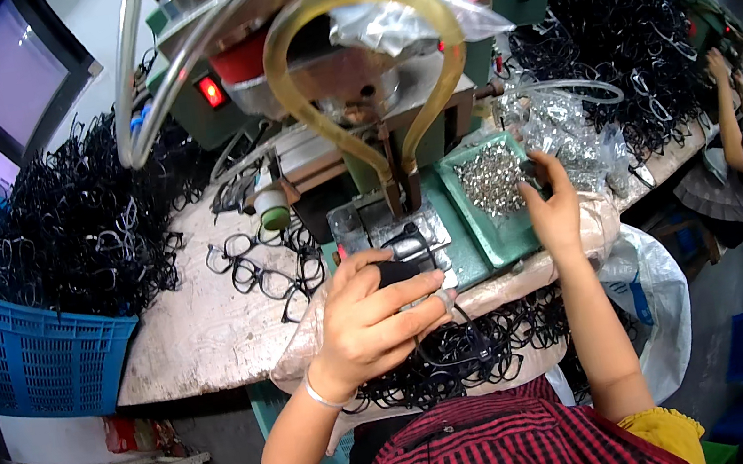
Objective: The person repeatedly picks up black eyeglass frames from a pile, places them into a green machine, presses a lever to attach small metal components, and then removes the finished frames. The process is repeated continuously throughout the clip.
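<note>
My left hand (pixel 369 318) is closed on a black eyeglass frame (pixel 409 244), whose upper part lies on the metal fixture of a green bench machine (pixel 363 100). A dark covering shows by its fingers, and one temple hangs below them. Just above the frame are the machine's narrow metal jaws (pixel 402 192). My right hand (pixel 553 206) is at the right rim of a green tray (pixel 511 241) filled with small silvery metal parts (pixel 489 179). Its thumb and forefinger curl around something dark and small that I cannot make out.
Loose black eyeglass frames (pixel 263 271) lie left of the machine. Many more heap over a blue crate (pixel 45 344), and others rest in front of my lap (pixel 464 352). Clear bags of parts (pixel 568 143) sit beyond the tray. Another person's arm (pixel 728 111) shows at far right.
</note>
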Motion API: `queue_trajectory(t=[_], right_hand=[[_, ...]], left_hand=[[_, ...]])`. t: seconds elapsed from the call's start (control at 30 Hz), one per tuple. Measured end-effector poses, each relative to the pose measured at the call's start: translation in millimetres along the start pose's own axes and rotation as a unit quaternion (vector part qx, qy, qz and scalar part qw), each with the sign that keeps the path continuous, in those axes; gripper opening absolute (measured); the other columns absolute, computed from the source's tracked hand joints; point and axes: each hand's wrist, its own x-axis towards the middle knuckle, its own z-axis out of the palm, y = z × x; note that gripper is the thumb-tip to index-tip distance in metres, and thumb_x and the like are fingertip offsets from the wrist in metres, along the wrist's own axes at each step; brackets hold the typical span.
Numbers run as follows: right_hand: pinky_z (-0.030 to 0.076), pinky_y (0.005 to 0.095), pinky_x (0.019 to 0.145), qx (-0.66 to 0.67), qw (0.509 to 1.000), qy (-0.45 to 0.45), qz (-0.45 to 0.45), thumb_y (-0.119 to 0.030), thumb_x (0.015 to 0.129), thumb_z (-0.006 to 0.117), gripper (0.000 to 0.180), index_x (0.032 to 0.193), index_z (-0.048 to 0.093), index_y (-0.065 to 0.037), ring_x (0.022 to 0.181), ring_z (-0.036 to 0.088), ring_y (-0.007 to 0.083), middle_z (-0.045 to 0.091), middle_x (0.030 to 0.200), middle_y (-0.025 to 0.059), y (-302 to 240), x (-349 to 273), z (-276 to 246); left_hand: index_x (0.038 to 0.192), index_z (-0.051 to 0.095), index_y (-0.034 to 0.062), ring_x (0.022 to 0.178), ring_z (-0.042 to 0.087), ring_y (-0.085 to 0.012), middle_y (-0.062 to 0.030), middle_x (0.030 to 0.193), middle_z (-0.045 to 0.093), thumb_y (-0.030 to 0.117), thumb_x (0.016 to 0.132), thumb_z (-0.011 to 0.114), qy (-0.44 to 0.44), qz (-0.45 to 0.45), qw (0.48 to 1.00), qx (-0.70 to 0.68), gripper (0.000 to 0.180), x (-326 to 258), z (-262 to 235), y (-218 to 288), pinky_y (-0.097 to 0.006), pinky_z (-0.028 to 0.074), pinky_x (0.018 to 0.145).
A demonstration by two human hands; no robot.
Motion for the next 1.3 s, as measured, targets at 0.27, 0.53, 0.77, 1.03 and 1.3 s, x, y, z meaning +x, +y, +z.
queue_trajectory(t=[0.27, 0.53, 0.77, 1.03, 1.3], right_hand=[[0.049, 0.0445, 0.084, -0.353, 0.919, -0.024, -0.172, -0.017, 0.076, 0.076, 0.028, 0.1, 0.068, -0.004, 0.095, 0.06, 0.035, 0.066, 0.093, 0.0137, 1, -20, 12], [0.047, 0.0427, 0.075, -0.272, 0.941, -0.004, -0.2, -0.006, 0.077, 0.072, 0.008, 0.084, 0.069, -0.007, 0.086, 0.06, 0.0326, 0.064, 0.086, 0.0096, -7, -17, 20], [0.05, 0.0388, 0.076, -0.069, 0.981, 0.038, -0.176, -0.01, 0.083, 0.068, 0.009, 0.09, 0.071, -0.006, 0.084, 0.065, 0.0302, 0.069, 0.087, 0.0105, -25, -5, 56], [0.051, 0.0289, 0.075, 0.107, 0.992, -0.056, -0.032, -0.005, 0.085, 0.071, 0.012, 0.096, 0.073, -0.003, 0.079, 0.067, 0.0176, 0.072, 0.088, 0.0068, -13, -1, 76], [0.05, 0.0289, 0.084, 0.034, 0.999, -0.021, -0.003, -0.004, 0.082, 0.071, 0.012, 0.094, 0.072, -0.001, 0.087, 0.066, 0.0175, 0.071, 0.09, 0.008, -11, -39, 14]], left_hand=[[0.092, 0.075, 0.0122, 0.068, 0.06, -0.0191, -0.0026, 0.103, 0.074, 0.016, 0.072, 0.085, 0.009, -0.025, 1.0, -0.005, 0.022, -10, 2, 1, -0.044, 0.053, 0.085], [0.112, 0.068, 0.0082, 0.102, 0.067, -0.0274, -0.0099, 0.12, 0.068, -0.001, 0.088, 0.062, 0.073, -0.156, 0.928, 0.33, 0.026, -76, -45, 68, -0.045, 0.045, 0.102], [0.093, 0.071, 0.005, 0.071, 0.066, -0.0341, -0.0139, 0.077, 0.07, 0.042, 0.079, 0.079, 0.03, -0.563, 0.721, 0.403, 0.041, -104, -97, -89, -0.041, 0.051, 0.073], [0.089, 0.065, 0.0084, 0.076, 0.067, -0.0396, -0.0154, 0.079, 0.07, 0.032, 0.081, 0.07, -0.032, -0.585, 0.713, 0.385, 0.026, -174, -44, -133, -0.047, 0.052, 0.066], [0.093, 0.067, 0.0009, 0.067, 0.062, -0.0327, -0.0162, 0.07, 0.064, 0.024, 0.088, 0.064, 0.052, -0.586, 0.752, 0.297, 0.024, -222, -110, -204, -0.044, 0.048, 0.062]])
